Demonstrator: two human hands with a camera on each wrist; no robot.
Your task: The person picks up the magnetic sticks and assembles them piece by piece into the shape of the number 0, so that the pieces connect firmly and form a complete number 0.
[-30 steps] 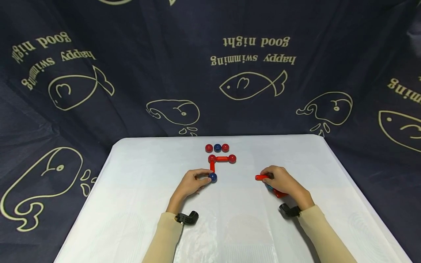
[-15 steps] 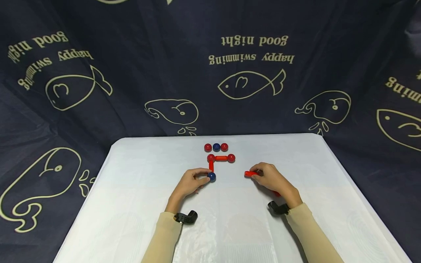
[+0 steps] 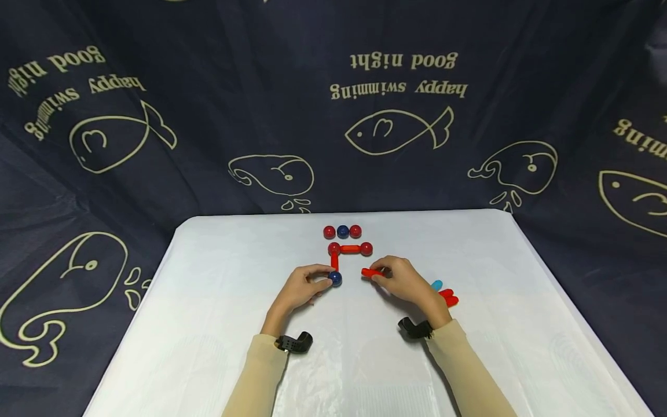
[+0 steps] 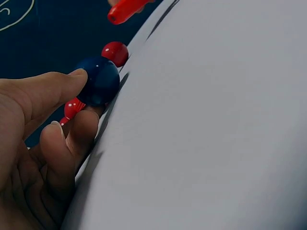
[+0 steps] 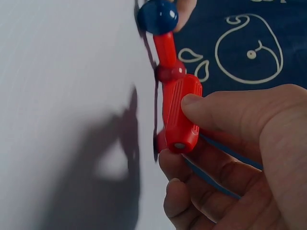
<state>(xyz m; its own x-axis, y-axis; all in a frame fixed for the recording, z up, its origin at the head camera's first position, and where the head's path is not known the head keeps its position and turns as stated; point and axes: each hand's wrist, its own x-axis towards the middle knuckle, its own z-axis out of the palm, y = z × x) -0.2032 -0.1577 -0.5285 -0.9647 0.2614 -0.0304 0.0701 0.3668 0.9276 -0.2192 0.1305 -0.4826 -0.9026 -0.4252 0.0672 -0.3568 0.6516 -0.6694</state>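
Observation:
My left hand (image 3: 302, 286) pinches a dark blue ball (image 3: 335, 278) between thumb and fingers; the left wrist view shows this blue ball (image 4: 100, 82) close up. From that ball a red rod (image 3: 334, 262) runs back to a red corner ball (image 3: 334, 248). A second red rod (image 3: 350, 249) joins the corner to another red ball (image 3: 366, 248) on the right, making an L shape. A loose red rod (image 5: 182, 117), ridged and with a metal-looking end, is gripped by my right hand (image 3: 403, 281). It is held right of the blue ball, apart from it.
Behind the L shape, a red ball (image 3: 329, 232), a blue ball (image 3: 343, 231) and another red ball (image 3: 355, 231) sit in a row. Beyond my right wrist lie a light blue rod (image 3: 436, 285) and red rods (image 3: 449, 294) on the white table (image 3: 521, 347).
My right hand has moved left with the red rod, closer to the blue ball, uncovering the rods at the right. My left hand stays on the blue ball.

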